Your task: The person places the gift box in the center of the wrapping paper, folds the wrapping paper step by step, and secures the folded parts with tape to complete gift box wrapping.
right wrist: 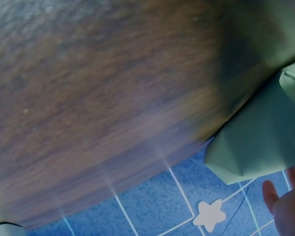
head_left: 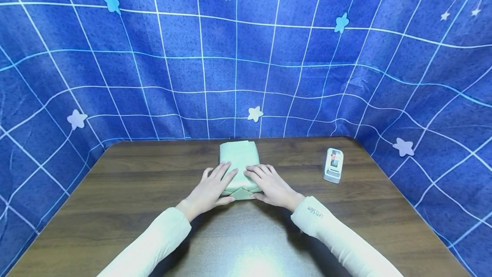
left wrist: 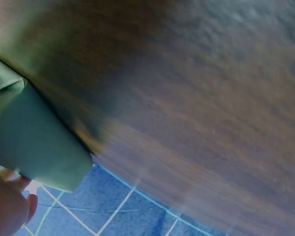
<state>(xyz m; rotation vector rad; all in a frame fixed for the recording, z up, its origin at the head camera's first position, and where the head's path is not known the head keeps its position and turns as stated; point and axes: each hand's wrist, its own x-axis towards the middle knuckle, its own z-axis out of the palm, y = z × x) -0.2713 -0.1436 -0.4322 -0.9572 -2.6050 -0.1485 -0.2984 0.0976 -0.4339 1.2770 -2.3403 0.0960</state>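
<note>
A boxy parcel wrapped in pale green paper [head_left: 240,153] lies on the table, with a folded triangular flap on its near end. My left hand [head_left: 210,188] rests over its left edge, fingers spread on top and thumb at the near end. Mirroring it, my right hand [head_left: 273,186] lies over the right edge, its thumb low by the flap. In the left wrist view, the parcel's smooth side [left wrist: 39,142] shows, with fingertips on the top edge. The right wrist view catches the opposite side [right wrist: 260,132] and part of the right hand [right wrist: 291,209].
To the right of the parcel stands a small white device [head_left: 333,166] with a picture label on its top. The brown wooden table [head_left: 153,208] ends at a blue curtain [head_left: 230,76] with white grid lines and stars, which surrounds the back and sides.
</note>
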